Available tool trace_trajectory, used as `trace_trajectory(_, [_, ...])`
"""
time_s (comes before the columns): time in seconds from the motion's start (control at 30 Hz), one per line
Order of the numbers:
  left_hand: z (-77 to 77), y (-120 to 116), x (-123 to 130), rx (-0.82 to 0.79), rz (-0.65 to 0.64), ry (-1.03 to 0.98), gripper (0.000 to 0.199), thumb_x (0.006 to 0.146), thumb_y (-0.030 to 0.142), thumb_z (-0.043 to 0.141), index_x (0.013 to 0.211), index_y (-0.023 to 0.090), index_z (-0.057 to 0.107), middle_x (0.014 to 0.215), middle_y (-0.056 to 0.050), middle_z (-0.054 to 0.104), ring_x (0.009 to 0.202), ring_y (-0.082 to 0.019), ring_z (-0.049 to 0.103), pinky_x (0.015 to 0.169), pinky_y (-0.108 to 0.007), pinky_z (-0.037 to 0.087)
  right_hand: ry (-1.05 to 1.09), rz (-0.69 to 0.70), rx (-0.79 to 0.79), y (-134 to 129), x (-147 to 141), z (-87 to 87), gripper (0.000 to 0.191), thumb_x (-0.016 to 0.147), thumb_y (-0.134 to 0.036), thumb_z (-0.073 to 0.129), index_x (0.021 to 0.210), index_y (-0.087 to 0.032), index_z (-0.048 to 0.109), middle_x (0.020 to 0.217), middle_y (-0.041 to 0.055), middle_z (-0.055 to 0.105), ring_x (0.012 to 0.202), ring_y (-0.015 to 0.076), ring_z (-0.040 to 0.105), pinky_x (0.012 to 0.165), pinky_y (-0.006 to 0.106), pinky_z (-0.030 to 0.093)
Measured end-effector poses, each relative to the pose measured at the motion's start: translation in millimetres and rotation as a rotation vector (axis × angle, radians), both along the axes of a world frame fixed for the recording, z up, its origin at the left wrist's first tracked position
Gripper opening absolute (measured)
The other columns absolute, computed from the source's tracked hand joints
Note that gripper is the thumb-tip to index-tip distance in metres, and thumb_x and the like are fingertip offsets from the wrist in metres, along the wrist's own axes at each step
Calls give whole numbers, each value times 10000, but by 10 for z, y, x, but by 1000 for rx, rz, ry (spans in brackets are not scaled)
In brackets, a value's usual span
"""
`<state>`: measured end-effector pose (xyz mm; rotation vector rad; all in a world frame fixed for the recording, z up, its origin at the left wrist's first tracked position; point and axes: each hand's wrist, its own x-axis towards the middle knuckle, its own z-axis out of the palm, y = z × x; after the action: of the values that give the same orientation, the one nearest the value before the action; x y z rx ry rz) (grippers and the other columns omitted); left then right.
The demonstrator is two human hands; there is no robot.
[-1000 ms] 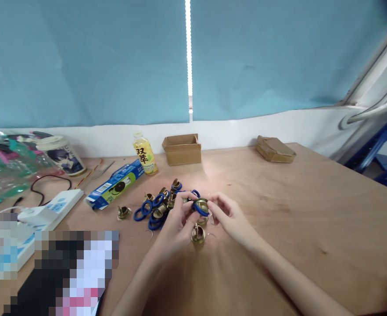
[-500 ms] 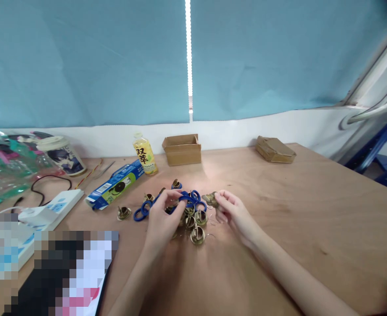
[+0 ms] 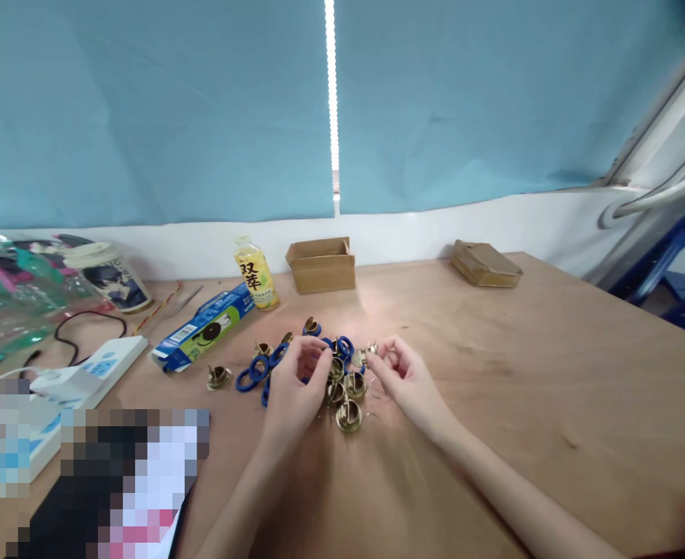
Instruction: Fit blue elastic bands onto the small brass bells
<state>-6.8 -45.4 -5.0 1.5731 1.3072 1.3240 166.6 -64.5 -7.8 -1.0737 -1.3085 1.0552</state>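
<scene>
A heap of small brass cup-shaped parts and blue rubber rings lies in the middle of the wooden table. My left hand rests over the heap with its fingers curled on the parts; what it grips is hidden. My right hand pinches a small brass part between thumb and fingertips, just right of the heap. One brass part lies apart to the left.
A yellow drink bottle, an open cardboard box and a flat brown box stand along the far edge. A blue carton, a white power strip with black cable, and plastic bags lie left.
A second ago both hands held one brass part with a blue ring above the table. They have since parted and dropped to the heap; the right hand now pinches a bare brass part.
</scene>
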Motion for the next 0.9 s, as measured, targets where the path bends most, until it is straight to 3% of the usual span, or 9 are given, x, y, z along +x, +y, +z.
trace_trajectory(0.13, [104, -101, 69, -128, -339, 20, 274, 941, 423, 476, 1007, 190, 604, 833, -11, 645, 711, -147, 610, 667, -250, 496, -410, 51, 268, -107, 0, -24, 125, 920, -277, 534, 826, -217, 476, 586, -68, 394, 502, 105, 386, 508, 250, 307])
trace_trajectory(0.2, [130, -116, 77, -151, -426, 36, 318, 969, 426, 418, 995, 188, 629, 894, -21, 663, 804, -159, 621, 735, -257, 498, -545, 121, 352, -142, -9, -49, 85, 926, -241, 515, 856, -222, 471, 593, -63, 419, 497, 110, 390, 517, 261, 310])
trace_trajectory(0.3, [146, -112, 71, -137, -447, 41, 347, 969, 429, 423, 917, 175, 653, 899, -30, 669, 890, -176, 618, 787, -260, 489, -601, 166, 393, -160, -28, -73, 78, 933, -233, 502, 872, -229, 453, 602, -61, 426, 492, 113, 377, 505, 263, 300])
trace_trajectory(0.4, [166, -108, 58, -167, -467, -39, 316, 946, 439, 479, 998, 173, 642, 909, -43, 674, 891, -184, 636, 783, -274, 510, -556, 154, 360, -159, -33, -43, 97, 915, -248, 537, 871, -226, 453, 625, -58, 429, 523, 115, 402, 521, 261, 323])
trace_trajectory(0.57, [169, -102, 38, -170, -494, -191, 307, 865, 436, 620, 1028, 175, 626, 1006, -71, 678, 934, -185, 653, 826, -289, 519, -383, 138, 234, -142, -10, 65, 190, 929, -309, 541, 783, -216, 464, 630, -51, 433, 558, 112, 427, 537, 254, 341])
trace_trajectory(0.7, [98, -83, 47, -161, -510, -265, 279, 797, 361, 711, 975, 166, 621, 964, -72, 685, 900, -179, 656, 795, -284, 513, -248, 155, 99, -117, 15, 85, 200, 953, -348, 505, 813, -206, 514, 630, -35, 493, 548, 112, 464, 497, 240, 336])
trace_trajectory(0.8, [40, -70, 70, -138, -484, -261, 278, 735, 292, 764, 937, 161, 624, 891, -55, 683, 847, -176, 656, 753, -277, 510, -274, 185, 94, -108, 37, 93, 186, 956, -343, 499, 849, -204, 561, 563, -53, 478, 493, 104, 437, 465, 231, 305])
trace_trajectory(0.9, [7, -60, 84, -100, -441, -229, 275, 710, 239, 775, 934, 159, 638, 887, -52, 692, 857, -185, 662, 773, -290, 517, -341, 255, 130, -105, 53, 116, 247, 951, -290, 488, 725, -200, 533, 550, -46, 494, 500, 102, 437, 480, 235, 304])
